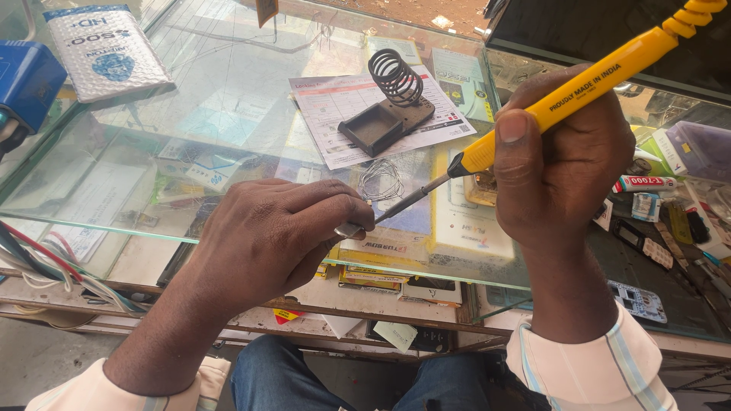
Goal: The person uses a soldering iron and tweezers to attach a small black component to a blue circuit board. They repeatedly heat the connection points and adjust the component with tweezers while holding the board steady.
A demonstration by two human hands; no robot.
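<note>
Soldering iron (567, 95), yellow plastic handle with a ribbed yellow cord guard at the top, is what I see clamped in my right hand (563, 164): fingers wrapped tight around the grip, thumb pressed flat along it. It slants down from upper right to lower left above the glass tabletop (228, 137), and its slim grey metal shaft narrows to a tip that meets my left hand (278, 232). That hand is curled closed, fingertips pinching a small shiny metal piece (349, 228) right at the iron's tip; I cannot tell what the piece is, since the fingers cover most of it.

Just behind the tip, a thin loop of silvery solder wire (381, 181) lies coiled on the glass. Further back stands the iron stand (390, 106), a dark rectangular tray base with a black spiral spring holder rising from it, set on a printed paper sheet (339, 103). Far left, a silvery bubble-padded pouch (106, 49) lies flat, beside a blue box (27, 80) at the edge. Red, white and black wires (46, 266) bunch at the lower left. To the right, a small white tube with red print (643, 183) rests among small parts under the glass.
</note>
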